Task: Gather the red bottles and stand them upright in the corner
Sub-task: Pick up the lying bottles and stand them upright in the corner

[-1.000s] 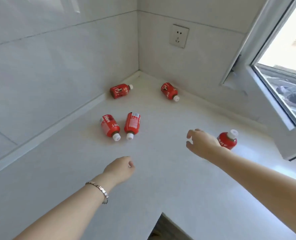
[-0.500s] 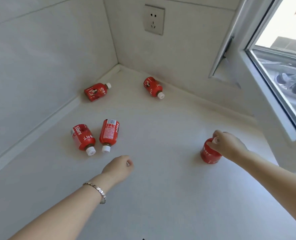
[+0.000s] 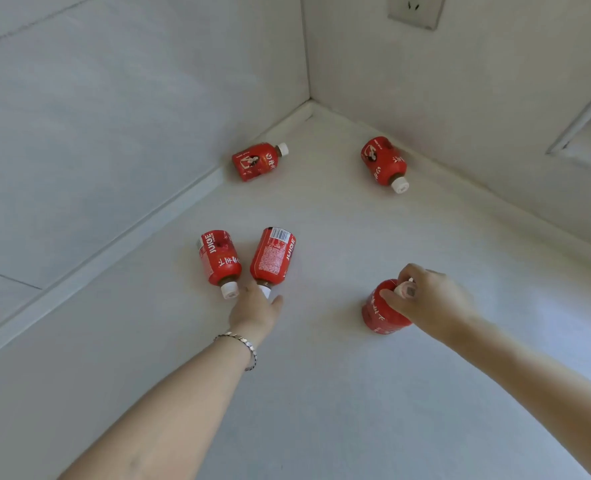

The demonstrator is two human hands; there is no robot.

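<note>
On the counter (image 3: 321, 393), well short of the corner: right hand (image 3: 425, 303) pinching an upright bottle (image 3: 378, 315) by its cap. Left hand (image 3: 256, 311) loosely open at a lying bottle's (image 3: 273, 258) cap; best gripped round the body.

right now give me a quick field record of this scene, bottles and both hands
surface: white counter meeting two walls
bottles: five red, white caps
lying: bottle by left wall; bottle near corner; left of pair; barcode bottle
upright: right bottle
left hand: at barcode bottle's cap, grip unclear
right hand: gripping right bottle's cap
stood in corner: none
</note>
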